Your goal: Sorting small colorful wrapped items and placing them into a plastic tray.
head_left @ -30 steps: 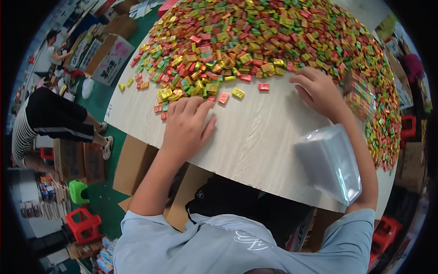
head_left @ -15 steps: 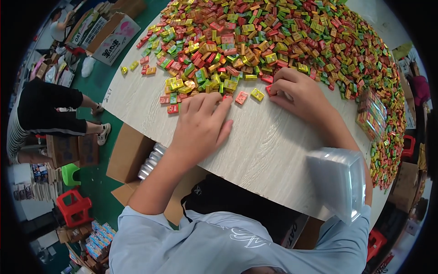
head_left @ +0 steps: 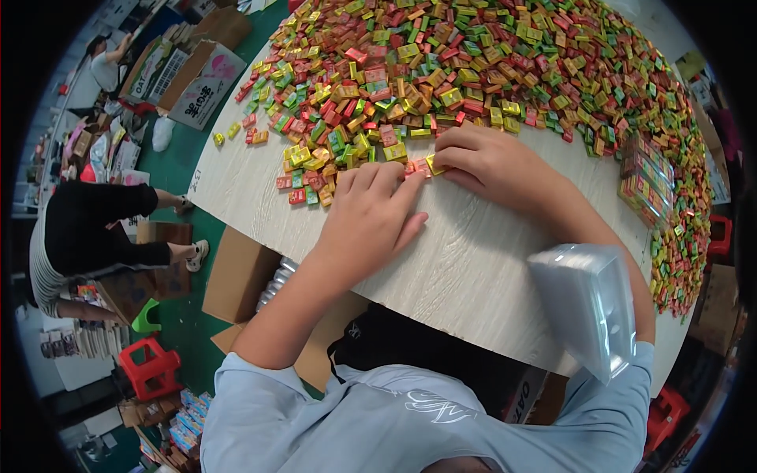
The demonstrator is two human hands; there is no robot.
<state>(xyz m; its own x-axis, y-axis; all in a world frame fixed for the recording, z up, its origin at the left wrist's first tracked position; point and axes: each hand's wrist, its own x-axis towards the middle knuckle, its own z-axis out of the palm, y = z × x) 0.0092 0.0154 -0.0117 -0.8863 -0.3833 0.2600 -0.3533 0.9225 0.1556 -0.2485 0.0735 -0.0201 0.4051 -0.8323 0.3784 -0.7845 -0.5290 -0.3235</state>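
My left hand (head_left: pixel 372 206) lies low over the table with its fingers stretched forward and its thumb apart. Its fingertips reach a pinkish-red wrapped block (head_left: pixel 418 168) and hide part of the row there. From the other side my right hand (head_left: pixel 495 167) comes in with curled fingers, closed at a yellow wrapped block (head_left: pixel 432 165) beside the red one. What else may lie under the right fingers is hidden. Small shiny blocks in red, green, yellow and orange, sweet-like in look, form a large heap (head_left: pixel 457 71) beyond both hands. A few of them (head_left: pixel 303 191) lie left of my left fingers.
Nested clear plastic trays (head_left: pixel 583 307) stand by my right forearm. A clear pack filled with blocks (head_left: pixel 645 185) rests at the right. Below the table's left edge sits an open carton (head_left: pixel 240 276). A person (head_left: pixel 95 229) bends at the left, near a red stool (head_left: pixel 150 368).
My right hand has moved left from a red block to the yellow one, which now sits against the pinkish-red block. The left hand stays near the row. The whole view has shifted slightly.
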